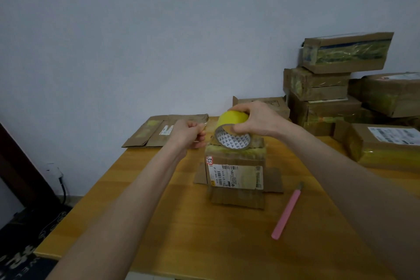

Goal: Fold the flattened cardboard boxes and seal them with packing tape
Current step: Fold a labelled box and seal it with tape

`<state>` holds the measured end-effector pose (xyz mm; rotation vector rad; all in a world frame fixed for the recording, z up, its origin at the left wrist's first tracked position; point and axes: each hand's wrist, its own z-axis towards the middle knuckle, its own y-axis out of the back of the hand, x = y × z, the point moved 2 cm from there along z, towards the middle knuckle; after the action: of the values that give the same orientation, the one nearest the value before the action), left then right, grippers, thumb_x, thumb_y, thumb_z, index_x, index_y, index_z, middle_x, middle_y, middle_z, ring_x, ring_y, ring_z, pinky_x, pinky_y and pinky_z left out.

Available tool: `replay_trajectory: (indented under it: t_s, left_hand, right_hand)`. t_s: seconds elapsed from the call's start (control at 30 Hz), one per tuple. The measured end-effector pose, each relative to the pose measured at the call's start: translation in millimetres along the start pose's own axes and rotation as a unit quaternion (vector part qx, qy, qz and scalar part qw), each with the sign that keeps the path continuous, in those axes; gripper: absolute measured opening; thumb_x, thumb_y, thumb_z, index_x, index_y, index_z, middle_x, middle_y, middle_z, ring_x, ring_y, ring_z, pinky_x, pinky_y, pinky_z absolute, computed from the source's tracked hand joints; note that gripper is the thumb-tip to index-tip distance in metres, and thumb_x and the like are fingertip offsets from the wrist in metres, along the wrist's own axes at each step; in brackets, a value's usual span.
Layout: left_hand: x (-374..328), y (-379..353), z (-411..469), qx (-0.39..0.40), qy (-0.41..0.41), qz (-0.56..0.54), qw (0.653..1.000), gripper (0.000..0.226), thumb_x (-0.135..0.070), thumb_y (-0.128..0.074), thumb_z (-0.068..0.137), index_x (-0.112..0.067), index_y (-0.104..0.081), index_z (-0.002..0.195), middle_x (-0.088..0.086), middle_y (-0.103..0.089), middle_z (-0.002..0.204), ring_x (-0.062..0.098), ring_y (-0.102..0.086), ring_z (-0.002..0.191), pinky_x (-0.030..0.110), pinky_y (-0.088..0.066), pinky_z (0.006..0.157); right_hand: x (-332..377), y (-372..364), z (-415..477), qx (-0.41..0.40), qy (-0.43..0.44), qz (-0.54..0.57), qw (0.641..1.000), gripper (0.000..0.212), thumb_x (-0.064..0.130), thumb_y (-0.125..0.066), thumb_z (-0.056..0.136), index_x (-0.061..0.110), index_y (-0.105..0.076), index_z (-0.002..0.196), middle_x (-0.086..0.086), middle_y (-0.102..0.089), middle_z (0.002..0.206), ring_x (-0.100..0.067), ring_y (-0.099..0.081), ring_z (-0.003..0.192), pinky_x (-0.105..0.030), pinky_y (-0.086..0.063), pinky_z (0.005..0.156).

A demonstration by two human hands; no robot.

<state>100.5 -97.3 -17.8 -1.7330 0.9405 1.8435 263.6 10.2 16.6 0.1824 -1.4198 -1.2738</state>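
Box (236,175) stands upright mid-counter (204,234), lower flaps splayed flat on the wood around its base, top face closed. Right hand (261,120) holds the tape roll (231,118) just above that top face. Its fingers (238,107) wrap over the yellow outer turn, thumb at the core, core opening tipped down toward the person.

Left hand (186,134) sits just left of the roll, about level with it, fingers curled in a tight pinch on the tape end (204,124). It looks like a clear tail, but it's thin and glary, so I can't say how much is peeled.

The relation that matters: the roll lies right of the left fingers, close beside them, so any strip drawn out runs left-right across the box top. Which way the top seam runs I can't tell — the roll covers it.

My read: they're drawing out a length before laying it down. The left hand would pull leftward while the right anchors the roll. If the seam runs front-back, the box or the strip needs turning.

Pink knife (286,211) lies on the counter right of the box, long axis running roughly away from the person — nearer the right hand, which is occupied. Flattened cardboard (159,132) lies far left, sealed boxes (322,98) are stacked far right.
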Motion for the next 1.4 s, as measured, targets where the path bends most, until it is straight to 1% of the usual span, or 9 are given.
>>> replay_trajectory:
  t_s: [0.23,0.47,0.73,0.9,1.0,1.1,1.17,1.27,1.4]
  left_hand:
    - [11.4,3.5,1.5,-0.023,0.015,-0.004,1.000,0.016,-0.008,-0.056,0.094,-0.005,-0.056,0.078,0.006,-0.056,0.069,0.011,-0.055,0.056,0.020,-0.053,0.044]
    - [29.2,34.2,0.5,-0.052,0.036,0.021,0.998,0.009,-0.010,-0.053,0.096,-0.003,-0.058,0.099,0.006,-0.057,0.076,0.011,-0.055,0.063,0.020,-0.054,0.047]
    - [61.5,9.1,-11.3,-0.006,0.076,0.040,0.996,0.017,-0.010,-0.049,0.097,-0.007,-0.054,0.082,0.005,-0.053,0.070,0.011,-0.054,0.055,0.021,-0.052,0.044]
    - [78.6,-18.7,-10.8,0.035,0.080,0.156,0.984,0.011,-0.023,-0.041,0.101,-0.016,-0.048,0.107,0.005,-0.055,0.087,0.014,-0.049,0.055,0.017,-0.036,0.032]
    - [89.8,-7.8,-2.1,0.058,0.029,0.291,0.955,0.029,-0.023,-0.052,0.096,-0.024,-0.047,0.124,0.000,-0.039,0.124,0.018,-0.059,0.071,0.022,-0.052,0.045]
    - [67.6,0.4,-6.1,0.030,-0.043,0.159,0.986,0.043,-0.020,-0.061,0.090,-0.018,-0.049,0.131,0.003,-0.048,0.138,0.017,-0.060,0.105,0.033,-0.055,0.086]
    - [39.4,-6.8,-12.3,0.119,-0.101,0.153,0.976,0.076,-0.038,-0.071,0.079,-0.019,-0.035,0.144,-0.007,-0.038,0.145,0.011,-0.043,0.126,0.035,-0.042,0.105]
    - [12.7,-28.8,-18.4,0.253,-0.143,0.291,0.912,0.084,-0.029,-0.084,0.068,-0.028,-0.034,0.135,-0.007,-0.045,0.140,0.003,-0.049,0.115,0.019,-0.047,0.089]
    - [18.0,-38.5,-4.6,0.264,-0.169,0.370,0.874,0.077,-0.036,-0.086,0.063,-0.032,-0.041,0.125,-0.013,-0.053,0.116,0.005,-0.051,0.105,0.016,-0.041,0.083]
  right_hand:
    - [1.7,-3.7,6.3,-0.017,-0.011,-0.081,0.997,0.051,0.050,-0.072,0.069,0.031,-0.054,0.112,0.002,-0.057,0.114,-0.019,-0.054,0.100,-0.042,-0.052,0.082]
    - [-0.8,6.6,3.6,0.001,-0.017,-0.088,0.996,0.060,0.056,-0.072,0.068,0.031,-0.057,0.121,0.002,-0.058,0.119,-0.020,-0.054,0.108,-0.045,-0.051,0.088]
    - [-21.8,5.1,-3.8,-0.011,-0.022,0.010,1.000,0.036,0.049,-0.078,0.068,0.028,-0.055,0.085,0.008,-0.057,0.085,-0.014,-0.057,0.084,-0.027,-0.042,0.066]
    - [-25.3,0.3,-6.0,-0.028,-0.020,0.021,0.999,0.035,0.054,-0.077,0.065,0.034,-0.051,0.077,0.009,-0.055,0.081,-0.012,-0.055,0.077,-0.026,-0.039,0.063]
    - [-30.3,1.1,-7.4,-0.026,-0.025,0.016,0.999,0.047,0.058,-0.075,0.063,0.028,-0.056,0.093,0.006,-0.059,0.090,-0.016,-0.059,0.086,-0.032,-0.048,0.069]
    - [-32.2,-1.3,-7.4,-0.033,-0.027,0.022,0.999,0.055,0.059,-0.074,0.062,0.024,-0.059,0.102,0.004,-0.060,0.095,-0.018,-0.059,0.089,-0.034,-0.050,0.073]
    - [-31.7,-1.4,-7.0,-0.032,-0.027,0.036,0.998,0.056,0.056,-0.076,0.064,0.022,-0.059,0.105,0.003,-0.061,0.097,-0.017,-0.060,0.090,-0.032,-0.049,0.072]
    - [-33.9,0.4,-14.3,0.029,-0.057,0.125,0.990,0.045,0.038,-0.079,0.072,0.022,-0.057,0.108,0.004,-0.063,0.098,-0.017,-0.064,0.091,-0.029,-0.054,0.075]
    - [-51.3,-1.7,-26.1,0.059,-0.096,0.252,0.961,0.044,0.018,-0.078,0.074,0.020,-0.056,0.112,0.002,-0.067,0.106,-0.019,-0.066,0.098,-0.035,-0.054,0.088]
